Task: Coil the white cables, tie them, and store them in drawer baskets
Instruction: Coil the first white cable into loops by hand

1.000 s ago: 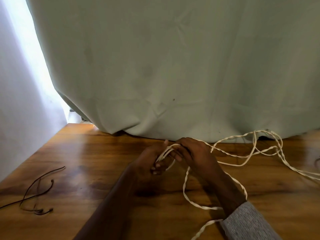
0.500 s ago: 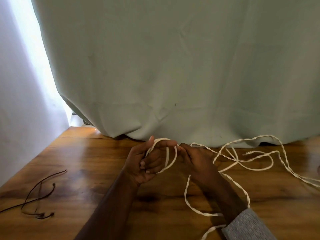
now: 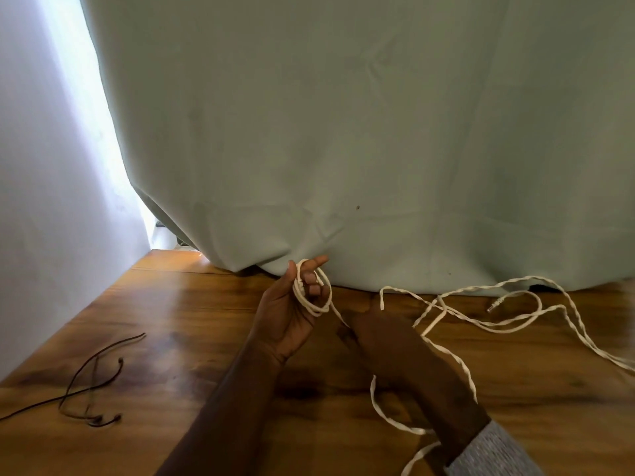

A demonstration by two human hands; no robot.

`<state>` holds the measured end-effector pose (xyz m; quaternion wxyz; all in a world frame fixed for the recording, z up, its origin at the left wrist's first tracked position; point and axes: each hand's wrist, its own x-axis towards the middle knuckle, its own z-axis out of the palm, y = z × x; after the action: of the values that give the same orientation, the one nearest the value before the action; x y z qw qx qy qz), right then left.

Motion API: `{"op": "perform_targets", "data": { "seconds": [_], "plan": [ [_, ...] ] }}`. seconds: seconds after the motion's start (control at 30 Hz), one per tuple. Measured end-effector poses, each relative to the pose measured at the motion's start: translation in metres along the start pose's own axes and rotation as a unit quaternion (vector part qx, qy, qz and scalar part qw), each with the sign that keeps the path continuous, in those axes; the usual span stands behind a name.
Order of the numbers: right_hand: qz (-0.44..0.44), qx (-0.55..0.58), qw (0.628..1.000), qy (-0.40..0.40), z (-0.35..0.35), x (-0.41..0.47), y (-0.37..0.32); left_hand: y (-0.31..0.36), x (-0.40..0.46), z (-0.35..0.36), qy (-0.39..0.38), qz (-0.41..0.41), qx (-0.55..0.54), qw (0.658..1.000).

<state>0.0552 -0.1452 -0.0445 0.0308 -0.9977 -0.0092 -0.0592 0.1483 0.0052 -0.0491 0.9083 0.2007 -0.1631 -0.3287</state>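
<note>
No brands, labels or writing readable anywhere.

One white cable [image 3: 446,305], twisted, sprawled across the table [image 3: 206,321] from centre out to 3 o'clock; a plug end [image 3: 494,306] lying near 2 o'clock. One small coil [image 3: 314,293] of that cable, about two turns, looped round the fingers of the left hand [image 3: 288,314] at centre, just below the curtain hem. From the coil, a strand running down toward 4 o'clock to the right hand [image 3: 381,329], then curving under the right forearm and off the bottom edge near 5 o'clock.

One dark thin cord [image 3: 96,379] lying loose at 8 o'clock, well apart from both hands.

Two hands in view. Left hand raised palm-up, thumb upright, index finger stretched toward 1 o'clock, other fingers curled inward through the coil and holding it. Right hand low over the table, back to the camera, dark and blurred; strand meeting it at the finger side, yet cannot tell whether pinched or merely touched. Grey sleeve [image 3: 494,451] at the right wrist, 5 o'clock.

One pale green curtain [image 3: 378,132] filling the upper view, hem resting on the table's far edge. White wall [image 3: 41,201] at 9 o'clock.
</note>
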Motion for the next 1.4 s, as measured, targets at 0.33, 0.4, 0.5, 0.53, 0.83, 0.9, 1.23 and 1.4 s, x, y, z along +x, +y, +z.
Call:
{"op": "perform_targets", "data": {
  "seconds": [0.33,0.4,0.5,0.53,0.83,0.9,1.23,1.4],
  "plan": [
    [-0.045,0.003,0.999,-0.026,0.005,-0.003,-0.007,-0.004,0.006,0.009,0.031,0.056,0.038,0.997],
    [-0.063,-0.012,0.998,-0.025,0.006,-0.004,-0.008,-0.006,0.008,0.007,0.037,0.074,0.049,0.995],
    [-0.089,-0.013,0.996,-0.007,0.006,-0.005,-0.011,-0.011,0.009,0.004,0.054,0.098,0.097,0.989],
    [-0.095,-0.008,0.995,-0.001,0.006,-0.005,-0.011,-0.013,0.009,0.004,0.059,0.102,0.133,0.984],
    [-0.134,0.032,0.987,0.087,-0.006,-0.005,-0.001,-0.028,0.003,0.001,0.053,0.156,0.601,0.782],
    [-0.133,0.031,0.984,0.118,-0.013,-0.008,0.002,-0.03,0.005,-0.005,0.057,0.146,0.659,0.736],
    [-0.145,0.081,0.965,0.204,-0.012,-0.005,0.033,-0.025,0.002,-0.001,-0.024,-0.004,0.634,0.773],
    [-0.113,0.109,0.954,0.254,-0.011,-0.008,0.035,-0.013,-0.001,0.006,-0.05,-0.067,0.551,0.831]
  ]
}}
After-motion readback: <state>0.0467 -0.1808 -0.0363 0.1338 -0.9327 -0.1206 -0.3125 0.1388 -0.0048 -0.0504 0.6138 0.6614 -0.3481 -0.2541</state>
